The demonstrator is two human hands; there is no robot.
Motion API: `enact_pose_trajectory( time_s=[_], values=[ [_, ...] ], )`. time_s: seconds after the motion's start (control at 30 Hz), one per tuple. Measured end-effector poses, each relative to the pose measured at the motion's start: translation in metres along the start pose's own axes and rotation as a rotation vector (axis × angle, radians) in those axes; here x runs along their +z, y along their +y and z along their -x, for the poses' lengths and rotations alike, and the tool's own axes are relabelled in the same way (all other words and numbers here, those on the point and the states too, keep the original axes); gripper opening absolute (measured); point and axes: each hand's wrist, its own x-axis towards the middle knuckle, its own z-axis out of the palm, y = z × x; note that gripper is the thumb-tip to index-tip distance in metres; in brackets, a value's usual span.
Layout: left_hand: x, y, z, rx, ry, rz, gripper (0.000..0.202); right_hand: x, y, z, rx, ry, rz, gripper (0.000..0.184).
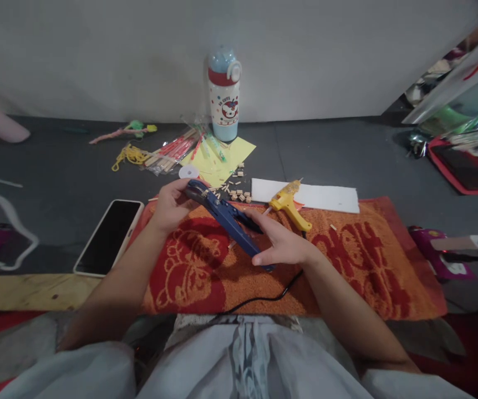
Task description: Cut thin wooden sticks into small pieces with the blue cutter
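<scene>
A blue hand cutter [228, 221] with two long handles is tilted over the towel, its head up to the left. My right hand [283, 241] is wrapped round the handles, thumb on the lower one. My left hand [174, 205] is closed at the cutter's head, fingertips pinched beside the jaws; what they pinch is hidden. A thin pale stick end shows just left of that hand. Behind the cutter lie several small cut wooden pieces [239, 195]. A yellow glue gun [286, 204] rests right of the cutter, its nozzle over a white strip [330, 197].
An orange-red towel [372, 266] covers the front of the dark table. A phone [108, 238] lies left. At the back stand a bottle [224, 100], yellow paper [239, 152], bagged sticks [172, 149] and yellow cord [128, 156]. A black cable [264, 298] crosses the towel.
</scene>
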Motion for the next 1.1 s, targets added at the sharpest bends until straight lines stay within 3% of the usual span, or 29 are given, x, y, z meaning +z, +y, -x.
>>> enact_pose_trajectory(
  time_s=[0.43,0.67,0.83,1.1],
  values=[
    [0.0015,0.0009,-0.0027,-0.049,0.042,0.015,0.04,0.0014,0.0003,0.0,0.093,-0.052,0.061,0.064],
    [0.0027,0.002,-0.0025,-0.037,0.057,0.026,0.04,0.0027,-0.0015,0.0006,0.094,-0.046,0.073,0.064],
    [0.0006,-0.0011,-0.0021,-0.033,0.028,0.035,0.036,0.0055,-0.0029,0.0001,0.131,-0.04,0.05,0.091],
    [-0.0008,-0.0073,-0.0054,-0.085,0.019,0.067,0.04,0.0065,-0.0023,-0.0004,0.151,-0.03,-0.004,0.07]
  ],
)
